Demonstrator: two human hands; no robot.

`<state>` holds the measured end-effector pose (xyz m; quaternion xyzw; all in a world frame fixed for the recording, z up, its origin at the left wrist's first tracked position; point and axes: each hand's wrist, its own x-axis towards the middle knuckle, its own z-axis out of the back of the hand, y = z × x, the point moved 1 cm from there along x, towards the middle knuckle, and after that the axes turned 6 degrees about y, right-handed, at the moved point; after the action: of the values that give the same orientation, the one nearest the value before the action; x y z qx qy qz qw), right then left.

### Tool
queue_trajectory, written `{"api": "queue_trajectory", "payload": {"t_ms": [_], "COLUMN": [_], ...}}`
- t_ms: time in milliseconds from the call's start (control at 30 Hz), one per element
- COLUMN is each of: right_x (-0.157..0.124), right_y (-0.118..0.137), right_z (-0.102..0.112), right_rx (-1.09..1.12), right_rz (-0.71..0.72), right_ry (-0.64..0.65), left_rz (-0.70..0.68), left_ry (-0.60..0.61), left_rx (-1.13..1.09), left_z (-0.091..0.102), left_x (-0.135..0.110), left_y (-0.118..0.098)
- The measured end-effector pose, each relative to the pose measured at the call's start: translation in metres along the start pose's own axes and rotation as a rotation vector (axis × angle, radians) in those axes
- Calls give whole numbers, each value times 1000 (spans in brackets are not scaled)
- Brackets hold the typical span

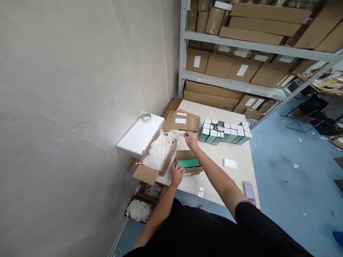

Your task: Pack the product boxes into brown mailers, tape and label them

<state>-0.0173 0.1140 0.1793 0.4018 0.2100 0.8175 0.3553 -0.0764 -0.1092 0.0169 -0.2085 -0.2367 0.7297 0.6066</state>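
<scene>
paper (175,135) in right hand (191,140), carton (184,154) at left hand (177,174)

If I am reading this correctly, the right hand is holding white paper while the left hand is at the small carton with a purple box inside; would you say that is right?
Not quite: the box inside the small carton is green, not purple, as the head view shows. The right hand holds white paper and the left hand is at the carton.

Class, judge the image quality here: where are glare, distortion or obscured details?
Head view: glare on a shiny patch at the table's near edge; head view: the shelving slants strongly, suggesting wide-angle distortion; head view: the purple item is pixelated.
</scene>
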Motion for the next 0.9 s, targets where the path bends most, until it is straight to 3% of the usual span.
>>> {"api": "queue_trajectory", "payload": {"t_ms": [300, 600, 733, 900], "right_x": [-52, -176, -228, -271], "right_y": [-19, -66, -88, -108], "right_z": [100, 179, 182, 154], "right_rx": [10, -54, -193, -277], "right_rz": [-57, -311, -387, -668], "right_ry": [-187, -299, -124, 443], "left_rz": [-69, -213, -249, -255], "left_ry": [9, 28, 65, 145], "left_rx": [28, -62, -151, -217], "left_z": [-25, -68, -86, -98], "left_x": [3, 10, 17, 32], "left_y": [-48, -96, -107, -113]}}
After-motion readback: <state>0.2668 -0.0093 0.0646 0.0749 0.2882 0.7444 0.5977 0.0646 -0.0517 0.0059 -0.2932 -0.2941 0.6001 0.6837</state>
